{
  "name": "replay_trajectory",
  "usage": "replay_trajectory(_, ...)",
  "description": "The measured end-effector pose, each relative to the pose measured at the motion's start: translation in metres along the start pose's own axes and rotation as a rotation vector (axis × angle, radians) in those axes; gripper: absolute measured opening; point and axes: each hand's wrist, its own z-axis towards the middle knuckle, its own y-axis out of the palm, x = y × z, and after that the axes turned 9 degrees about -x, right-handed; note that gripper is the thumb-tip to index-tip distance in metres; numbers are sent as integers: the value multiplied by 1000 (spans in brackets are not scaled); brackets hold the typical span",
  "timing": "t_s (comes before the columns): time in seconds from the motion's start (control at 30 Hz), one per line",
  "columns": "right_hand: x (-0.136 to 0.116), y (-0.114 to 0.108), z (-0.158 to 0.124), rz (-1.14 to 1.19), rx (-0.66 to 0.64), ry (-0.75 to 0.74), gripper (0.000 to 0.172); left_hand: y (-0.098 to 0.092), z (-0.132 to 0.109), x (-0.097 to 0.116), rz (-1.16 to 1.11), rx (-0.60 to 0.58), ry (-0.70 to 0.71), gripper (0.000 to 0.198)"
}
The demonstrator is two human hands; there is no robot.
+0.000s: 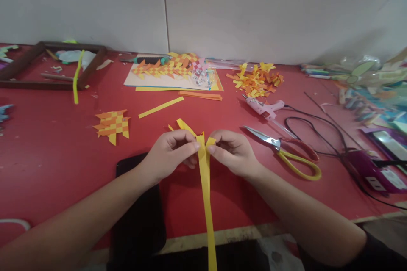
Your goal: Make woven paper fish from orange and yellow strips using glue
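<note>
Yellow paper strips (205,182) hang from between my hands, running down past the table's front edge. My left hand (178,150) pinches one strip near its top between thumb and fingers. With thumb and forefinger, my right hand (233,150) grips a yellow strip end close beside it. Behind my left fingers, more folded yellow and orange strip ends (186,126) stick out, partly hidden. To the left lie woven orange and yellow paper fish (112,125). A single yellow strip (161,107) rests on the red table beyond my hands.
Scissors (280,148) and a pink glue gun (265,108) with a black cord lie on the right. Paper scraps (256,78) are heaped behind them. Orange strips (200,95) lie before paper sheets (130,78). A dark tablet-like slab (140,220) sits under my left forearm; a brown frame (38,86) stands far left.
</note>
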Motion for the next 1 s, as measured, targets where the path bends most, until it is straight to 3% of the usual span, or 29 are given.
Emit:
replay_trajectory(0.23, -1, 0, 2, 46, 15, 19, 32, 0, -1, 0, 37, -58, -31, 25)
replay_trajectory(0.5, 0, -1, -1, 170, -155, 10, 24, 0, -1, 0, 58, -64, 8, 24)
replay_trajectory(0.83, 1, 0, 0, 120, -66, -15, 25, -1, -1, -1, 60, -18, 20, 22)
replay_trajectory(1.0, 1, -1, 1, 107, -34, -17, 26, -1, -1, -1, 89, -75, 8, 24)
